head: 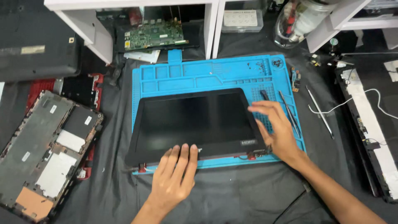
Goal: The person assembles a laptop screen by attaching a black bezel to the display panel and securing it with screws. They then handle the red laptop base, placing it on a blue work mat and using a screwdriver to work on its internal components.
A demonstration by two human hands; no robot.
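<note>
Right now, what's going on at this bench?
A person has both hands on a black laptop screen panel lying flat on a blue repair mat. The left hand presses flat on the panel's near edge; the right hand rests open at its right edge, beside thin metal tools. An opened laptop base lies to the left, a green circuit board behind.

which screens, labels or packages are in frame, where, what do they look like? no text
Laptop screen panel: on the blue mat, dark, off; left hand on its lower bezel, right hand at its right edge.
White stickers: small rectangles on the grey chassis, left.
Clear plastic box: top shelf, pale label.
Clear jar: top right.
</note>
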